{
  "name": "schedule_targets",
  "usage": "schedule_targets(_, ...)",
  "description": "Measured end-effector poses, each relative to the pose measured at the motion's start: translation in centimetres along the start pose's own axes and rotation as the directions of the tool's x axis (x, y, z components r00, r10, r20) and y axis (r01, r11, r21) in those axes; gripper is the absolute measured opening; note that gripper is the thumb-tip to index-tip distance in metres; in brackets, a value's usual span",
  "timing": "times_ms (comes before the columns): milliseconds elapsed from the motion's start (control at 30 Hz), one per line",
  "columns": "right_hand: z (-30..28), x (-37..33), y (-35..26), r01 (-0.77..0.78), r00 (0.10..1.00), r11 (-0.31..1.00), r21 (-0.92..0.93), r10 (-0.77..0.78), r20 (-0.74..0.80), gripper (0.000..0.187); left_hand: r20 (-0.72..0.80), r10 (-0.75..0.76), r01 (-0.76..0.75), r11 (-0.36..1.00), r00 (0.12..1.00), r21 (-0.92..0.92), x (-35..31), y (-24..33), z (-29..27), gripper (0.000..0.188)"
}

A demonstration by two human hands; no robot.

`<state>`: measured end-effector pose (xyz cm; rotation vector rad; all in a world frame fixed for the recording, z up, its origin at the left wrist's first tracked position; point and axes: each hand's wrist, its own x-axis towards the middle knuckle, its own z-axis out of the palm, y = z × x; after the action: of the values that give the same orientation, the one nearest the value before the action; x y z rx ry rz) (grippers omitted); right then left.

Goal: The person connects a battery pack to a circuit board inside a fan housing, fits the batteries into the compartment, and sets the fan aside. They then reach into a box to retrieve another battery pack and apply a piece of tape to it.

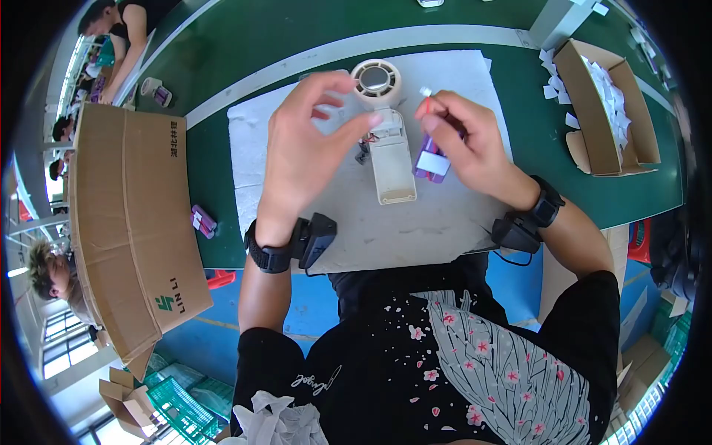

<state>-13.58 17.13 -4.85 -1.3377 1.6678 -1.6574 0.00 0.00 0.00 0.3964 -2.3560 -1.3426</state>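
A cream handheld fan point(393, 167) lies on the white work mat with its round head pointing away from me and its handle shell uncovered. Small wires and parts show at the neck. My left hand point(308, 141) hovers over the fan's left side, thumb and fingers apart, with nothing in it. In my right hand point(471, 137) is a purple battery pack point(432, 159) with a white label, just right of the handle. A red wire with a white connector point(425, 91) sticks up from between thumb and forefinger.
A large cardboard box point(137, 222) stands at the left edge; beside it lies another purple battery pack point(202, 222). At the right, an open carton point(638, 122) holds white slips, some scattered on the green table point(538, 189). Other people sit at the far left.
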Motion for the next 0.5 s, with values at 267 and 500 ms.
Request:
schedule_targets(267,-2.4,2.0,0.9,-0.25,0.936,0.875,0.414,0.328,-0.128,0.015,0.352,-0.08,0.06,0.996,0.933,0.067,0.6,-2.4,1.5,0.03)
schedule_targets(500,-0.9,1.6,0.4,0.144,0.987,0.923,-0.357,-0.106,0.123,0.014,0.437,-0.082,0.151,0.98,0.896,-0.126,1.7,-4.3,2.5,0.026)
